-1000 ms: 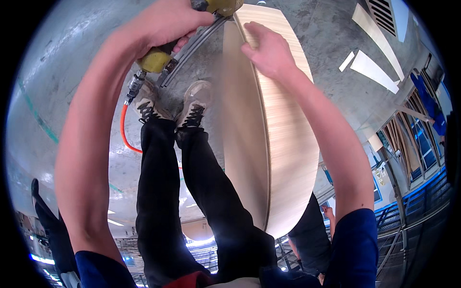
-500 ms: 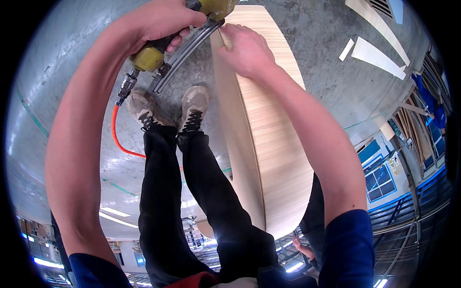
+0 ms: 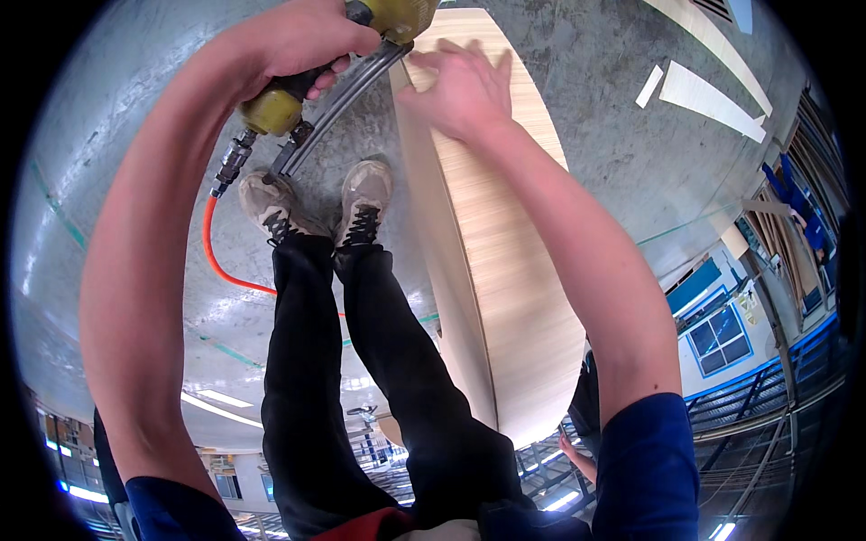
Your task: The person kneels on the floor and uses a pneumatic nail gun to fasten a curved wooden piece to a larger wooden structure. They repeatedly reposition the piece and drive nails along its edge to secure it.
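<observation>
A yellow and black pneumatic nail gun [image 3: 273, 112] is in the grip of my left hand [image 3: 311, 45], whose fingers wrap around its handle. Its long metal magazine slants down toward my shoes, and its nose is close to the far left edge of a curved wooden piece [image 3: 519, 261]. That piece has a light wood-grain top and a pale side wall facing my legs. On its far end, my right hand [image 3: 465, 95] lies with fingers spread and the thumb toward the left edge. An orange air hose [image 3: 208, 239] runs from the gun's metal coupling.
White offcut strips [image 3: 711, 101] lie on the grey concrete floor [image 3: 613, 135] at the right. My shoes [image 3: 365, 194] stand left of the wooden piece. Another person's hand [image 3: 577, 458] shows near its close end. Someone in blue [image 3: 798, 203] is at the far right beside stacked boards.
My right hand's fingers have spread and lifted slightly, shifting a little along the wood. The nail gun in my left hand has moved slightly to the left.
</observation>
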A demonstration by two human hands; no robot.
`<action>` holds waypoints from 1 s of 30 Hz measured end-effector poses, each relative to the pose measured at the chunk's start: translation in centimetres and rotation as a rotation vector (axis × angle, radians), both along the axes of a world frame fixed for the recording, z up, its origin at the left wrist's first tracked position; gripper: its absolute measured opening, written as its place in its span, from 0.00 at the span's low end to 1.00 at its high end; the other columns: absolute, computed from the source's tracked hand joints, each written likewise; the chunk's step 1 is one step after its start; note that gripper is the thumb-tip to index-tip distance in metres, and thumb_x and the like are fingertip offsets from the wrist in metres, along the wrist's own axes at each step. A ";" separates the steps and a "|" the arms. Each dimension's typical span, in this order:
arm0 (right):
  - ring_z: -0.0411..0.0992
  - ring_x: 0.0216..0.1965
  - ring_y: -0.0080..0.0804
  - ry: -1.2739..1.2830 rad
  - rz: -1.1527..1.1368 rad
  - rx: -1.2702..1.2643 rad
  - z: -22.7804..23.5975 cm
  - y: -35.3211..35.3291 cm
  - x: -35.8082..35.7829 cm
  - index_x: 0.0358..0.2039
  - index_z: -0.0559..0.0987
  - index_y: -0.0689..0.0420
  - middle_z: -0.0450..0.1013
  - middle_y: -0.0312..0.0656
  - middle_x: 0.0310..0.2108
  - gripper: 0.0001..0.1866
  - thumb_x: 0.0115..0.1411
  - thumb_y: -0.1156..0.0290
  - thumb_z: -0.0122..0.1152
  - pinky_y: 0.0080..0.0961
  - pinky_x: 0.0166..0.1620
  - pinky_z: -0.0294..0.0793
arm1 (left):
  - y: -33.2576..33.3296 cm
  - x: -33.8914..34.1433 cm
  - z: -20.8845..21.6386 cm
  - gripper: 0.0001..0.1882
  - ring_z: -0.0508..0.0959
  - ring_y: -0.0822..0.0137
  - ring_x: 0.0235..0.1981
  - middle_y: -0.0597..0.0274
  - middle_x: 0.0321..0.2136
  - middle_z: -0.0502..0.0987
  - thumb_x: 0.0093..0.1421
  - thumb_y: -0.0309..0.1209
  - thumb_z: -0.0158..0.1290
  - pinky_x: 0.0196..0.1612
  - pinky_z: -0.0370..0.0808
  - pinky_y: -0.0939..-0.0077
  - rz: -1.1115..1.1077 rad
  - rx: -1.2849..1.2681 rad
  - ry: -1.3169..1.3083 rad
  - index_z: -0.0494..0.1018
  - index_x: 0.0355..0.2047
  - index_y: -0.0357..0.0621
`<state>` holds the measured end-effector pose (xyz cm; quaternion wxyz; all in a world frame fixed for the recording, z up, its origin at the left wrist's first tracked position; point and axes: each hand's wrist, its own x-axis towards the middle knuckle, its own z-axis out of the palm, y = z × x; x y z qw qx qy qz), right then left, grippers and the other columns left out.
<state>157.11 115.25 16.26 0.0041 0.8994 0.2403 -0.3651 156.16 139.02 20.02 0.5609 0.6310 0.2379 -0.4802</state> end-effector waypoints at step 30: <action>0.48 0.75 0.72 -0.005 -0.064 -0.215 0.7 0.5 0.7 0.73 0.69 0.38 0.62 0.43 0.73 0.50 0.50 0.35 0.66 0.85 0.69 0.42 | -0.6 0.3 0.1 0.11 0.71 0.74 0.15 0.68 0.18 0.71 0.59 0.35 0.57 0.19 0.71 0.75 -0.015 0.003 -0.087 0.70 0.28 0.42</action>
